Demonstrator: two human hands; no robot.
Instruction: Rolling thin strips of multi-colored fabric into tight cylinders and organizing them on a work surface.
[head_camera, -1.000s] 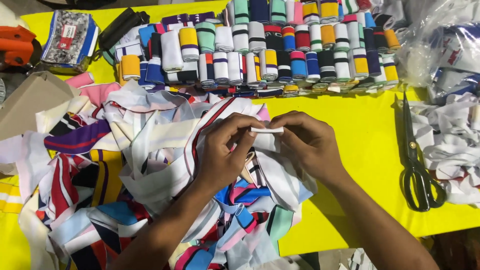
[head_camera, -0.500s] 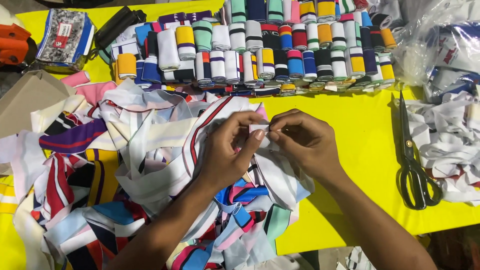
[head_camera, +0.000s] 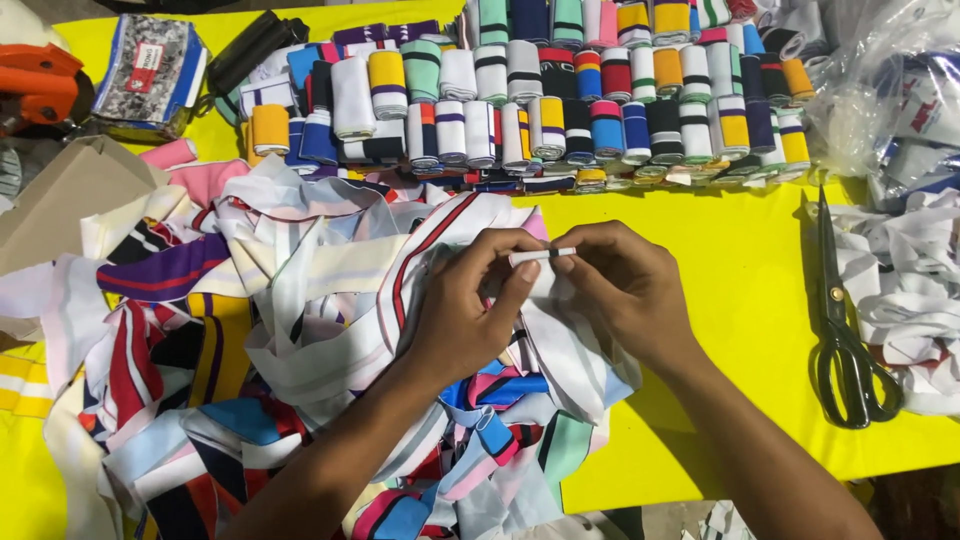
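Observation:
My left hand (head_camera: 475, 310) and my right hand (head_camera: 620, 285) meet above a heap of loose striped fabric strips (head_camera: 250, 350). Both pinch the tightly rolled end of a white fabric strip (head_camera: 542, 256), held level between the fingertips. The rest of that strip hangs down under my hands onto the heap. The heap lies on a yellow table (head_camera: 740, 280).
Rows of rolled striped fabric bands (head_camera: 560, 100) fill the table's far side. Black scissors (head_camera: 845, 340) lie at the right beside white fabric scraps (head_camera: 910, 290). A clear plastic bag (head_camera: 900, 90) sits at the far right, a cardboard box (head_camera: 60, 195) and an orange tool (head_camera: 35, 85) at the left.
My hands have stayed together over the heap, turning the white strip's end into a tighter roll. The view shifted slightly.

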